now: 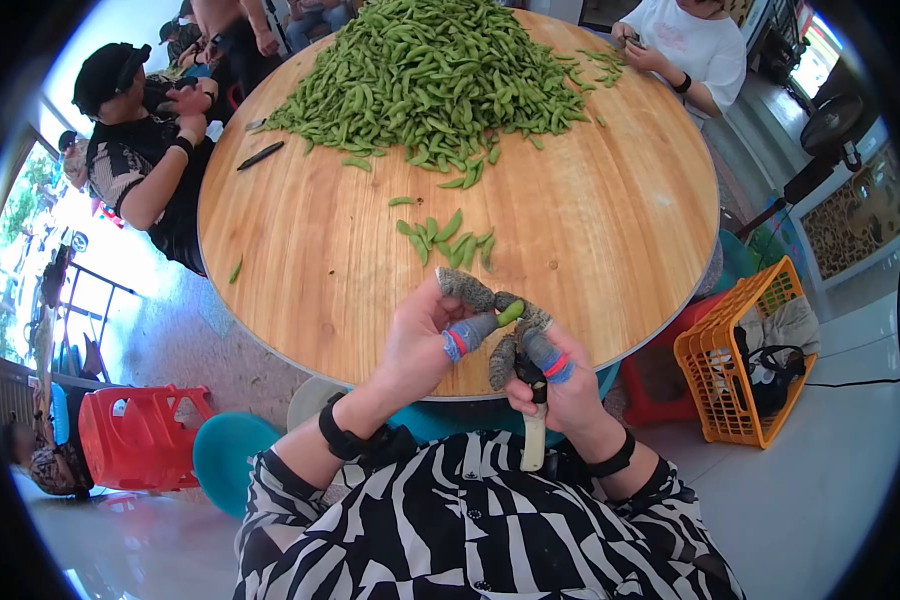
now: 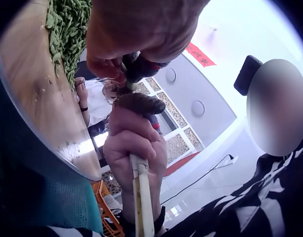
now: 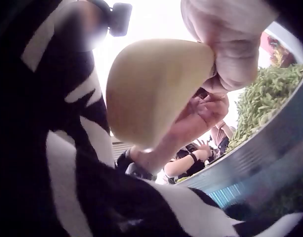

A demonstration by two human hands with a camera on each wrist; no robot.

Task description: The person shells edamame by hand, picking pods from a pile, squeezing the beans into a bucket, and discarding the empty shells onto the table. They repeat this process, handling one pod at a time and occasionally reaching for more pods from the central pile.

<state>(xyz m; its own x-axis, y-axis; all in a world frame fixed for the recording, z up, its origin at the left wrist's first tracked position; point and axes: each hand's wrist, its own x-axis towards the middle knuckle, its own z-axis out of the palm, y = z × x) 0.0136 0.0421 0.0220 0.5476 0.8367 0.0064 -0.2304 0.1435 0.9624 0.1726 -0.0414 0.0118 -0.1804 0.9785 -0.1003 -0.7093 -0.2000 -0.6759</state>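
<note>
My left hand [image 1: 418, 335], with grey fabric sleeves on its thumb and finger, pinches a green soybean pod [image 1: 511, 313] over the table's near edge. Close against it is my right hand [image 1: 575, 392], sleeved the same way, its fingertips right at the pod. The curled fingers of this hand also grip a cream-handled tool that looks like a folding knife [image 1: 534, 440]. Its slotted handle [image 2: 142, 197] points down out of the fist in the left wrist view; the blade is hidden. Several loose pods [image 1: 455, 245] lie on the table just beyond the hands.
A big heap of pods [image 1: 440, 80] covers the far part of the round wooden table [image 1: 300, 270]. A black pen [image 1: 260, 156] lies at the left. People sit at the left and far right. An orange crate [image 1: 695, 350] and a red stool [image 1: 135, 440] stand on the floor.
</note>
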